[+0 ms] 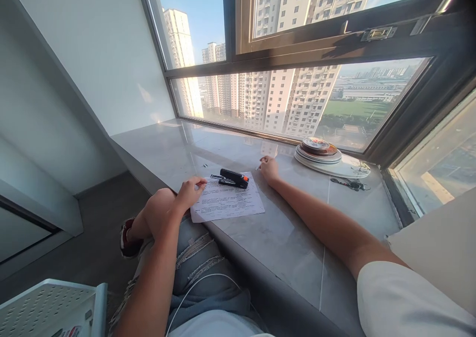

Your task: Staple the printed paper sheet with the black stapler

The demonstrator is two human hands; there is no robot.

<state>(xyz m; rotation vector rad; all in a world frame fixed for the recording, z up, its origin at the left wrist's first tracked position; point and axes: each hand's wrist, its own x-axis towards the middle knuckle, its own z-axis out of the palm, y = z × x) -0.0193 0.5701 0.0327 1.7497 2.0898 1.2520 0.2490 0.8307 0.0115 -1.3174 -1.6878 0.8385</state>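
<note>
A black stapler [234, 178] with an orange-red end lies on a printed sheet of paper [230, 204]. Its top and lower part are spread apart, and a thin metal piece sticks out toward the left. My left hand [191, 193] is at the left edge of the paper, close to that metal piece. Its fingers are drawn together, and what they hold, if anything, does not show. To the right of the paper, my right hand [269, 169] rests low over the ledge with curled fingers. A tiny pale thing [258, 168] shows at its fingertips, too small to name.
The grey tiled ledge [290, 228] runs below the window. A stack of plates [318, 153] stands at the back right, with a dark cord-like item [349, 184] in front. Tiny dark bits [205, 165] lie behind the paper. A white perforated rack [52, 302] stands at the lower left.
</note>
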